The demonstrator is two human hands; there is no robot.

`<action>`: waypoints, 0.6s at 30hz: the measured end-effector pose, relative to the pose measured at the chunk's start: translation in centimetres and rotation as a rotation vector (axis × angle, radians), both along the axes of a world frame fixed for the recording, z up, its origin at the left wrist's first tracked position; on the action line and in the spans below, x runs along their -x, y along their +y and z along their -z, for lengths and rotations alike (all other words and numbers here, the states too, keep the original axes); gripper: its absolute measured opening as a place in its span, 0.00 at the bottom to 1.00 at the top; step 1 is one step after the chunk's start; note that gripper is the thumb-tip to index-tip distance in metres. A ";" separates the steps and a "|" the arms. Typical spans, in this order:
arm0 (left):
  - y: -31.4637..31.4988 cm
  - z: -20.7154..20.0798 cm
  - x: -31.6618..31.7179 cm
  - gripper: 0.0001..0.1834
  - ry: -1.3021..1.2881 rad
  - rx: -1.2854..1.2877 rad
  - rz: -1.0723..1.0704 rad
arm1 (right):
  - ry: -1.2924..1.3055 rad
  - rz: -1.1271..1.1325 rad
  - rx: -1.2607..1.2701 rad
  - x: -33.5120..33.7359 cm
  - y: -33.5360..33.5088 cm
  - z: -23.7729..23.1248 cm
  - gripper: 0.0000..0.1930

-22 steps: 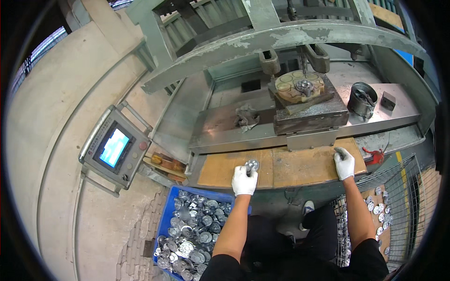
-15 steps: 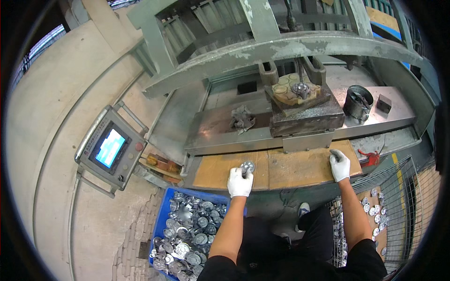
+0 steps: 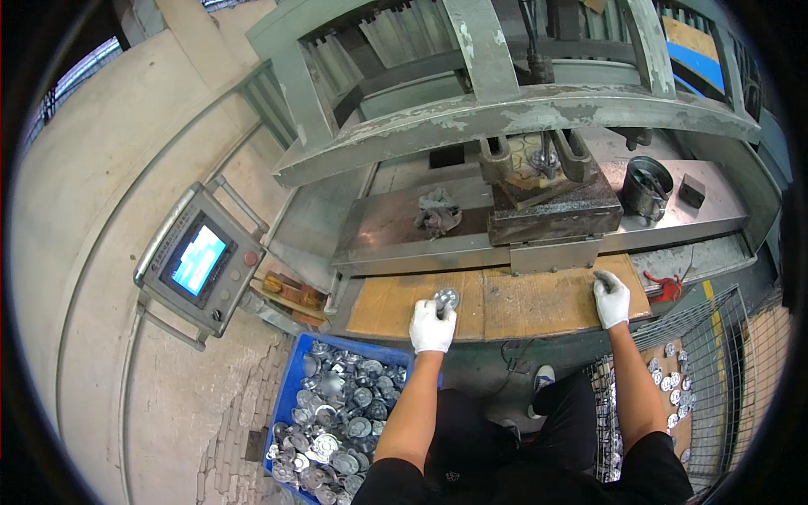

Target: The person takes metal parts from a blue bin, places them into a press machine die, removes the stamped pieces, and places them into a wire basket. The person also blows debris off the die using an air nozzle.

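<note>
Round metal part (image 3: 445,299): small, grey, shiny, disc-shaped.

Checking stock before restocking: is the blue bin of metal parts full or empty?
Nearly full: the blue bin holds a heap of round metal parts close to its rim.

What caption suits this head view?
Left gloved hand holds a round metal part on the wooden board; right hand rests there.
</note>
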State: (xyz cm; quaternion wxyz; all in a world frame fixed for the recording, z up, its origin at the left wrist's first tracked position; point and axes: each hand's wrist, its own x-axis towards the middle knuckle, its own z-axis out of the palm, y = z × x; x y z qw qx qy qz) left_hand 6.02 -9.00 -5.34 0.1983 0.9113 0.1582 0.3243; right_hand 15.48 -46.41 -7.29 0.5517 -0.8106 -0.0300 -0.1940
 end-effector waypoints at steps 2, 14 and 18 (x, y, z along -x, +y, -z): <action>0.0 0.1 -0.1 0.13 0.003 0.018 0.003 | -0.002 0.001 -0.002 -0.1 -0.1 0.2 0.11; 0.1 0.1 0.0 0.14 -0.007 0.004 0.004 | 0.020 0.010 0.011 0.2 0.2 -0.4 0.11; 0.0 0.0 0.0 0.14 0.020 0.004 0.005 | 0.006 0.013 0.001 -0.1 -0.1 0.2 0.11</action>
